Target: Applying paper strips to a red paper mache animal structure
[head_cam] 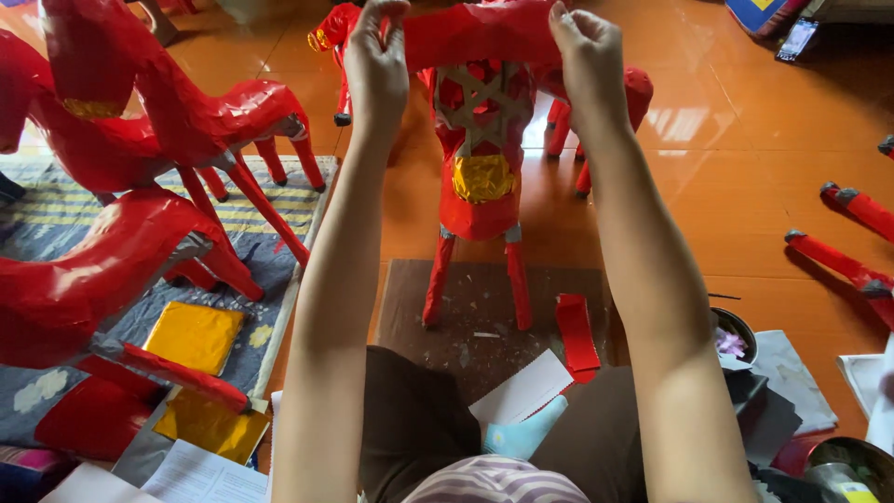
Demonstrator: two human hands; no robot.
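We see both hands raised, the left hand [375,58] and right hand [585,48] each pinching 1 end of a red paper sheet [480,33], stretched between them. Just below it stands a red paper horse [480,186] with a bare woven frame and gold patch.

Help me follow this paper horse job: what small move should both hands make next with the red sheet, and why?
Probably lower the red paper sheet onto the horse frame. The left hand and right hand hold it stretched above the bare lattice, which shows uncovered strips.
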